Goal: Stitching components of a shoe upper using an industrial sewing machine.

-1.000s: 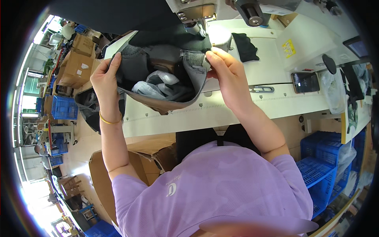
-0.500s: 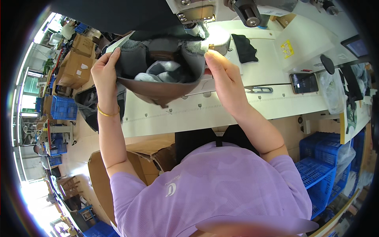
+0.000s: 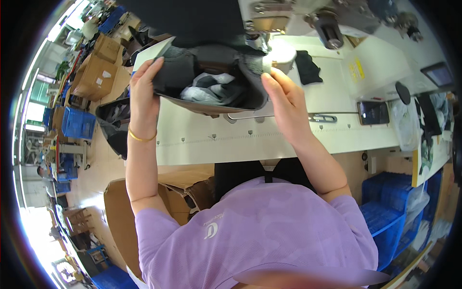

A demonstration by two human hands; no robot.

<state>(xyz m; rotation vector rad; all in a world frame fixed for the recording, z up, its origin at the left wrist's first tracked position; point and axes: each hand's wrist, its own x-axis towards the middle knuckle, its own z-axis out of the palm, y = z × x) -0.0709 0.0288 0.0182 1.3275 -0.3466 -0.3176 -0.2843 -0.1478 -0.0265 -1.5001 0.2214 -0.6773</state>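
Observation:
An open bag [image 3: 168,73] with a dark grey inside and a brownish outer wall is held up in front of the sewing machine's needle area [image 3: 257,41]. Crumpled grey and white material [image 3: 209,90] lies inside it. My left hand [image 3: 146,94] pinches the bag's left rim between thumb and fingers. At the right rim, close to the machine's bright light, my right hand [image 3: 288,98] grips the edge the same way. A large black panel [image 3: 192,21] rises behind the opening; whether it is joined to the bag I cannot tell.
On the white table [image 3: 192,149] lie a black cloth piece [image 3: 308,67], thread snips [image 3: 323,118] and a phone [image 3: 373,112]. A clear plastic bag [image 3: 403,123] hangs at the right. Blue crates [image 3: 385,192] stand below; a cardboard box [image 3: 118,202] sits left of my lap.
Both hands and the bag sit further right in the picture, and the view itself has shifted. The bag's opening is tilted more toward me, showing more of the material inside. Both grips remain.

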